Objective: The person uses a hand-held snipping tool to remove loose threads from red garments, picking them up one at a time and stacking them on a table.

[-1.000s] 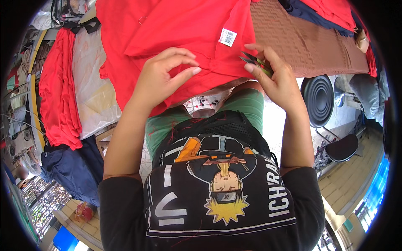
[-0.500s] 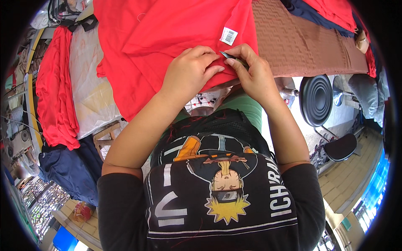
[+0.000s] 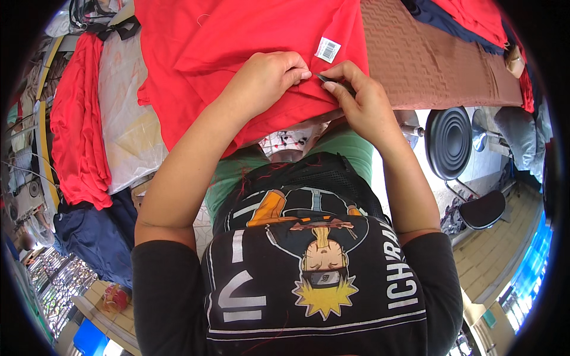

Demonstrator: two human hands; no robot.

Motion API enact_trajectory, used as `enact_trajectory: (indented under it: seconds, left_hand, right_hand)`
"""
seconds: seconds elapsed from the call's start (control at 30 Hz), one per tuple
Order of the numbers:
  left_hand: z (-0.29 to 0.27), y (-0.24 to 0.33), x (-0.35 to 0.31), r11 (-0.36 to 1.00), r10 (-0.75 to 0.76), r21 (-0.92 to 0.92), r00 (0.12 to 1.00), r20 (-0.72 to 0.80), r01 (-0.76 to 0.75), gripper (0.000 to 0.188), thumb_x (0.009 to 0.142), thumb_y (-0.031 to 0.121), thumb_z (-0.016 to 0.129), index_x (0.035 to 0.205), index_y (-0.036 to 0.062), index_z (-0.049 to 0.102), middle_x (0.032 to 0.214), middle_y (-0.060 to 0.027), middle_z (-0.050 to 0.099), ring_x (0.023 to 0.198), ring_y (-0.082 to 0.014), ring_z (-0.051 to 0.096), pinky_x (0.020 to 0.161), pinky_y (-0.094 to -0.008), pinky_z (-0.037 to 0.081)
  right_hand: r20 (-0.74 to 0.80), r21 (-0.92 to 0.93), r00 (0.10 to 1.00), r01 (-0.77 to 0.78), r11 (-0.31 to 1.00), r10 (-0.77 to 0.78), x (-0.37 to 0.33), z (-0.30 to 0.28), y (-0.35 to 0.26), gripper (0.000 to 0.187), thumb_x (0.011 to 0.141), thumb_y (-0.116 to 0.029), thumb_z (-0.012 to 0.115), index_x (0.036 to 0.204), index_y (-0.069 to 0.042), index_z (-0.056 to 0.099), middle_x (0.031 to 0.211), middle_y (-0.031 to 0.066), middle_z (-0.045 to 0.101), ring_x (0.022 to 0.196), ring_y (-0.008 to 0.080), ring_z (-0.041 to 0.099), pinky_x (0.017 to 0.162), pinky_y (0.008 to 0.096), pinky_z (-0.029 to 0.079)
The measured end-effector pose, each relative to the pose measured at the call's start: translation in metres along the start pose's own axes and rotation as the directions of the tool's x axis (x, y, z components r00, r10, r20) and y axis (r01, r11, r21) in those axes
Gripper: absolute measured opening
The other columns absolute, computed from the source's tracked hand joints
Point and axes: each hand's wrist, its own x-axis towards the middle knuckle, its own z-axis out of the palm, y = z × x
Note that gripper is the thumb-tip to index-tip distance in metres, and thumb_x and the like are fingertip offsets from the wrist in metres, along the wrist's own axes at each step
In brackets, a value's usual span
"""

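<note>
Red cloth is seen in the head view, spread beneath both grips and draped over the near edge of the table, whose brown cover is left showing to the right of the right grip. In the left grip, thumb and forefinger are pressed together at the tips over the cloth; whether a thread or a small fold is caught there cannot be told. By the right grip, small dark scissors are held between thumb and fingers, the point turned toward the left fingertips; most of the tool is hidden by the hand.

Since half a second ago, the gap between left thumb and forefinger has been closed; a second ago, both hands were held well apart. Blade and pinched fingertips are thus brought just beside each other, though no cut can be made out.

Just beyond the right grip, a white label is shown on the cloth. Well left of the left grip, a red garment is hung beside a plastic sheet. Right of the right grip, a round black stool is seen.
</note>
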Motion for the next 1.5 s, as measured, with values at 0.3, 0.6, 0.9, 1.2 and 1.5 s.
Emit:
enact_trajectory:
  seconds: [0.3, 0.6, 0.9, 1.2, 1.5]
  left_hand:
    - [-0.003, 0.001, 0.002, 0.990, -0.069, -0.121, 0.997, 0.035, 0.073, 0.014, 0.093, 0.012, 0.059, 0.095, -0.0005, 0.063, 0.080, -0.0066, 0.067, 0.075, -0.0131, 0.063, 0.071, -0.0272, 0.052]
    - [-0.003, -0.001, 0.003, 0.979, -0.093, -0.174, 0.994, 0.060, 0.102, 0.015, 0.095, 0.012, 0.055, 0.096, -0.0004, 0.064, 0.086, -0.0060, 0.069, 0.079, -0.0119, 0.064, 0.074, -0.0270, 0.053]
    - [-0.006, 0.004, -0.004, 0.993, -0.003, -0.121, 1.000, 0.019, 0.005, 0.015, 0.094, 0.013, 0.057, 0.093, 0.0005, 0.066, 0.096, -0.0080, 0.067, 0.086, -0.0150, 0.063, 0.079, -0.0284, 0.051]
    - [-0.098, 0.073, -0.057, 0.926, 0.355, 0.024, 0.893, 0.276, -0.376, 0.022, 0.090, 0.021, 0.059, 0.091, 0.0030, 0.071, 0.114, -0.0088, 0.063, 0.111, -0.0266, 0.054, 0.099, -0.0381, 0.039]
    - [-0.030, -0.028, -0.027, 0.820, 0.350, 0.510, 0.932, -0.091, -0.258, 0.019, 0.089, 0.013, 0.060, 0.107, 0.0083, 0.067, 0.113, -0.0085, 0.065, 0.114, -0.0221, 0.057, 0.098, -0.0370, 0.042]
  right_hand:
    - [0.077, -0.103, 0.997, 0.028, 0.994, -0.020, 0.004, -0.005, -0.007, 0.016, 0.088, -0.015, 0.062, 0.100, -0.004, 0.062, 0.092, 0.0137, 0.067, 0.086, 0.0321, 0.064, 0.074, 0.0398, 0.049]
    - [0.122, -0.211, 0.991, 0.071, 0.975, -0.046, 0.009, -0.001, -0.005, 0.016, 0.087, -0.016, 0.062, 0.099, -0.005, 0.062, 0.092, 0.0148, 0.066, 0.085, 0.0339, 0.064, 0.073, 0.0426, 0.049]
    - [0.119, -0.320, 0.989, 0.125, 0.939, -0.091, 0.008, 0.004, -0.013, 0.016, 0.087, -0.019, 0.062, 0.098, -0.008, 0.062, 0.094, 0.0137, 0.066, 0.083, 0.0354, 0.064, 0.072, 0.0449, 0.050]
    - [0.065, -0.317, 0.980, 0.200, 0.927, -0.189, -0.008, -0.037, -0.018, 0.021, 0.081, -0.015, 0.069, 0.099, -0.008, 0.060, 0.099, 0.0106, 0.063, 0.082, 0.0323, 0.065, 0.070, 0.0414, 0.052]
    - [-0.088, -0.070, 0.985, 0.143, 0.987, -0.148, -0.014, -0.033, 0.018, 0.019, 0.080, -0.013, 0.072, 0.095, -0.002, 0.066, 0.091, 0.0090, 0.067, 0.076, 0.0224, 0.065, 0.068, 0.0331, 0.051]
